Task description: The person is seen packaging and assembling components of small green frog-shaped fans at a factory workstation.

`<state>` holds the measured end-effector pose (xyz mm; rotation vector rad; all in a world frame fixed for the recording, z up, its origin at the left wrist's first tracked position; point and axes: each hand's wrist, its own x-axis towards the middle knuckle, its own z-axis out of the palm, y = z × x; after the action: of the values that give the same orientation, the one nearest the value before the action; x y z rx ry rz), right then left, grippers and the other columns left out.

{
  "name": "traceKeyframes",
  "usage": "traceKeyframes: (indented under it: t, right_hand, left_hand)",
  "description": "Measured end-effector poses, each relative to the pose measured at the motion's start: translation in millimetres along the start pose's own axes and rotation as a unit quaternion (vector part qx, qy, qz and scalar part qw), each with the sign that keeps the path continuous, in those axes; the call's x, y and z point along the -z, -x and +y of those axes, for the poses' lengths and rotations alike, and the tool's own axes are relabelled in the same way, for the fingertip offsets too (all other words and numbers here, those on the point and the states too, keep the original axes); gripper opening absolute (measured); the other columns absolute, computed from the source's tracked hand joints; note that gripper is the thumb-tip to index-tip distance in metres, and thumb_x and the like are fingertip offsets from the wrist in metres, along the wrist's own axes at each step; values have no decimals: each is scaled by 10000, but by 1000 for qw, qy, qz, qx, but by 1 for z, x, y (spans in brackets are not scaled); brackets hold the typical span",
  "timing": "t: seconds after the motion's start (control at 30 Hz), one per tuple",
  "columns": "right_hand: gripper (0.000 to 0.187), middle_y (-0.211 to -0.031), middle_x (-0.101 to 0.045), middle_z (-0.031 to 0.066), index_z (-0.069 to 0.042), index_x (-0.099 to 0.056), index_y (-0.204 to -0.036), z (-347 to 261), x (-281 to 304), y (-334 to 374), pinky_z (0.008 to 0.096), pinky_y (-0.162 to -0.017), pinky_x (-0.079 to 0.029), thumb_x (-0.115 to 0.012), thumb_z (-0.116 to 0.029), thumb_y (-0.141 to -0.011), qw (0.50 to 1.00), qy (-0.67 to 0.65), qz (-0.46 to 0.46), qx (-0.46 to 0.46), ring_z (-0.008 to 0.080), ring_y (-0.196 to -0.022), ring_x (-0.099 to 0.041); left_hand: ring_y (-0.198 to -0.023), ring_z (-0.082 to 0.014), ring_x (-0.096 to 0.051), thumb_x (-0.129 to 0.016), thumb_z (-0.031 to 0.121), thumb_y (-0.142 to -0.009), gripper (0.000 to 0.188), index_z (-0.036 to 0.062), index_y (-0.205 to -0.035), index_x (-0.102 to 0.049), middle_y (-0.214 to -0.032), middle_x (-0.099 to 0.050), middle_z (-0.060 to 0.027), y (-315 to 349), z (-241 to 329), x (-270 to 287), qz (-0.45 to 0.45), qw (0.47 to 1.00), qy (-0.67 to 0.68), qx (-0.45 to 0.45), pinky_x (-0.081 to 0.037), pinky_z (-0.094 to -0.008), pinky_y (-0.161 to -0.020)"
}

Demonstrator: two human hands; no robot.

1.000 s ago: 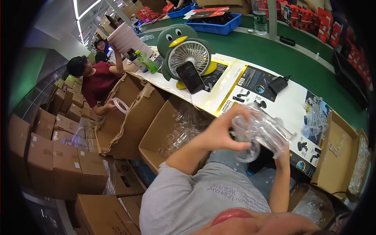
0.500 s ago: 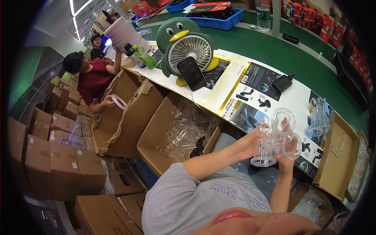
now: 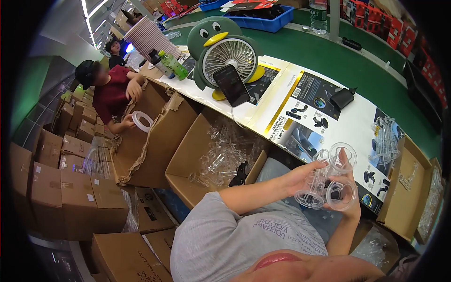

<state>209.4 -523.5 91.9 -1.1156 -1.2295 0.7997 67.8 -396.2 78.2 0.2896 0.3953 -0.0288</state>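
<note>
In front of my body, over the table's near edge, I hold a cluster of clear plastic pieces with round flanged ends (image 3: pixel 310 199). My left hand (image 3: pixel 304 176) grips the cluster from its left side. From the right, my right hand (image 3: pixel 351 203) is closed around it; its fingers show through the clear rings, partly hidden. How many pieces each hand holds cannot be told. More clear plastic parts (image 3: pixel 386 141) lie on the table to the right of my hands.
An open carton (image 3: pixel 181 171) of clear parts stands left of my arm, and a shallow cardboard tray (image 3: pixel 392 202) at right. On the table are a penguin-shaped fan (image 3: pixel 225 51), a phone (image 3: pixel 231 84) and a black adapter (image 3: pixel 343 98). A co-worker (image 3: pixel 110 89) holds a white ring (image 3: pixel 142 121).
The clear pieces in my hands have tilted and shifted slightly, and my right hand has moved a little rightward. The co-worker's raised hand has come down toward the carton.
</note>
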Motion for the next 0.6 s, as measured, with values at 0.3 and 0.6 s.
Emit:
traceKeyframes:
  t: [0.3,0.6]
  right_hand:
    - [665,-1424,-251,215,-139,-655,-1017,2,-3,0,537,-1020,-270,-885,-277,-408,999,-21,28,25,428,-1293,-278]
    - [669,-1431,-249,222,-137,-558,-1154,12,1,6,517,-1039,-257,-807,-408,-596,989,-42,130,61,406,-1292,-295]
  left_hand:
    - [-881,-213,-611,-481,280,-902,343,152,-1220,-449,-1043,-594,-95,4,3,-3,28,998,-63,-2,-523,-399,-748]
    - [-1068,-272,-542,-438,175,-903,462,201,-1345,-305,-1234,-495,-142,15,17,-8,-21,997,-63,-30,-461,-514,-861]
